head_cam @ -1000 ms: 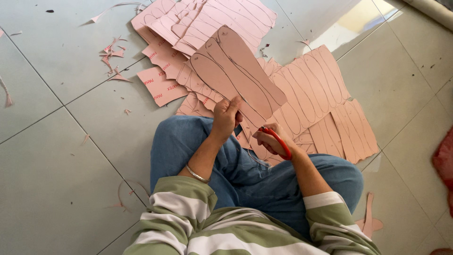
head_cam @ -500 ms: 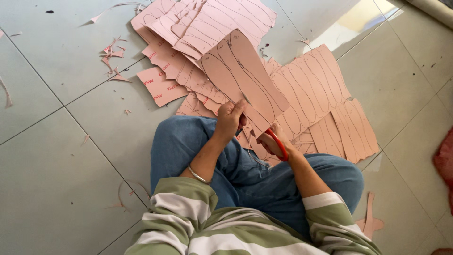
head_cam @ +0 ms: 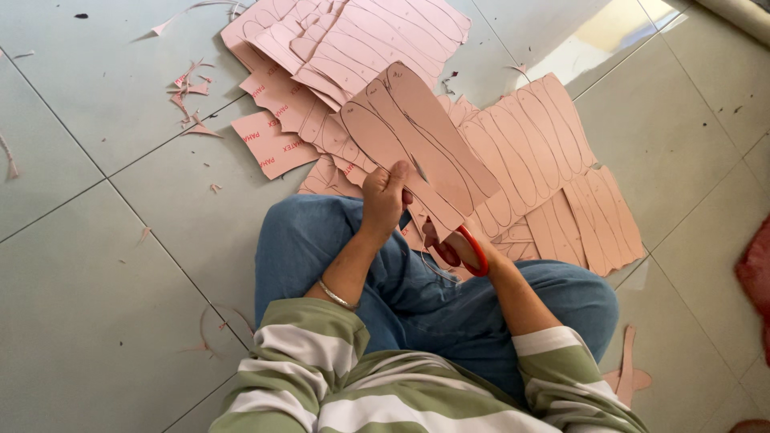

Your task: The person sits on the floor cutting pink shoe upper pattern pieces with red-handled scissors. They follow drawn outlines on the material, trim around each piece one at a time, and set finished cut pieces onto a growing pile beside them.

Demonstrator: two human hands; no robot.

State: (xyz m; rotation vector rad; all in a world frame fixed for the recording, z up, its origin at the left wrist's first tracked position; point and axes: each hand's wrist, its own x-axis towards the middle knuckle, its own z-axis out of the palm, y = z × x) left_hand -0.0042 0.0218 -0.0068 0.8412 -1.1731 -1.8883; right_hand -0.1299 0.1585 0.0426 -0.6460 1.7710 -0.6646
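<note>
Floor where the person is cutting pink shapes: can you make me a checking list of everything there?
Surface: grey tiled floor, dark grout lines, person seated on it in blue jeans.
Job's things: pink sheet marked with long sole-like outlines, held up; red-handled scissors at its lower edge.
Clutter: pile of pink sheets spread ahead; thin pink offcuts at upper left; one pink cut-out piece by the right knee.
Grippers: left hand grips the sheet's lower edge; right hand has fingers through the scissor handles.
Cables: nothing seen.
Surroundings: dark red object at the right edge.
</note>
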